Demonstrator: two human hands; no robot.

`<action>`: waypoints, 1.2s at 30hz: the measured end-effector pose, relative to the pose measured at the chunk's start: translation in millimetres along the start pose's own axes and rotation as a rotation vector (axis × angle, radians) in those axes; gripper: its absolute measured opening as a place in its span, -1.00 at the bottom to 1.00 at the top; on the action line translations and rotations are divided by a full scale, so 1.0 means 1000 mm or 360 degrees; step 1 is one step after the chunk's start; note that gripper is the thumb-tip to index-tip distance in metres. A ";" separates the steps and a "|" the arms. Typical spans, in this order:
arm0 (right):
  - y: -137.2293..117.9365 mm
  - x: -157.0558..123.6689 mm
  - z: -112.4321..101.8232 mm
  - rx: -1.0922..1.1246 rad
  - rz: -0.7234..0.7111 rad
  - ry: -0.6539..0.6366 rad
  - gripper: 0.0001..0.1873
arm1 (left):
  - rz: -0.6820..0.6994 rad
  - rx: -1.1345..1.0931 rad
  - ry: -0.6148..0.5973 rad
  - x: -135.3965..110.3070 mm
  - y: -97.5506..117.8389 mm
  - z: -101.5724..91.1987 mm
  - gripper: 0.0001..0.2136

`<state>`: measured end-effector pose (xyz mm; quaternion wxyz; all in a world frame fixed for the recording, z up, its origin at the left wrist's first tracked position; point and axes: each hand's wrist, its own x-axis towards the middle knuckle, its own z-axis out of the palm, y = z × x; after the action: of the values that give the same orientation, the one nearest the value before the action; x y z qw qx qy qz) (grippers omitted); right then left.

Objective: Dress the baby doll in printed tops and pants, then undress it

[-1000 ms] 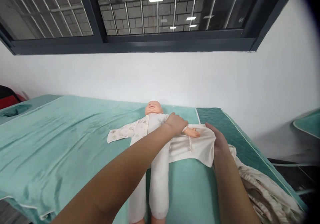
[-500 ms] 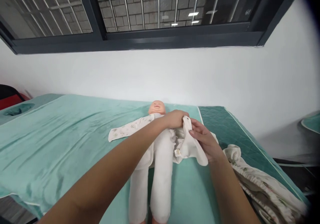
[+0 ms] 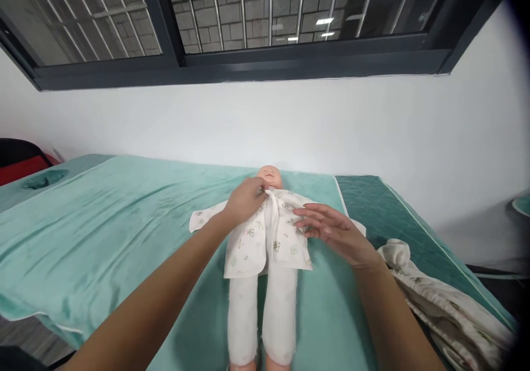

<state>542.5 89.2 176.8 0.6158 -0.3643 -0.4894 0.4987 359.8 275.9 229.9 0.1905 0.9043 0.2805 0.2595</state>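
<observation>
A baby doll (image 3: pixel 270 175) lies on its back with its head toward the wall and white legs toward me. It wears a white baby jacket (image 3: pixel 248 244) printed with small figures, its sleeves spread out and its two front panels meeting over the chest. My left hand (image 3: pixel 248 200) is closed on the jacket's front edge just below the doll's chin, its fingertips partly hidden. Over the panel on the right, my right hand (image 3: pixel 327 230) is open with fingers spread, close to the cloth; whether it touches I cannot tell.
A green sheet (image 3: pixel 124 222) covers the bed, with a darker green cover (image 3: pixel 397 216) at right. A crumpled printed cloth (image 3: pixel 447 305) lies at the right edge. Behind stand a white wall (image 3: pixel 248 122) and a barred window (image 3: pixel 232 23). A red and black item (image 3: pixel 20 164) sits far left.
The jacket's right-hand panel has swung from folded out at the side to lying over the doll's chest. My left hand moved left to the collar; my right hand let go of the cloth.
</observation>
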 end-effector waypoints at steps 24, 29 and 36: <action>0.069 -0.062 0.043 -0.1044 -0.0180 0.0476 -0.43 | 0.0019 0.0076 -0.0119 -0.180 -0.047 0.015 -0.70; 0.075 -0.054 0.059 -0.1686 -0.0077 0.0727 -0.46 | -0.0040 0.0069 -0.0141 -0.177 -0.048 0.017 -0.70; 0.079 -0.054 0.052 -0.1702 0.0073 0.0863 -0.72 | 0.0001 0.0132 -0.0110 -0.174 -0.059 0.021 -0.85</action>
<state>470.3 53.7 103.5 0.4391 -0.7483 -0.4898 0.0857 224.3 211.7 121.1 0.1623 0.9199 0.2840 0.2163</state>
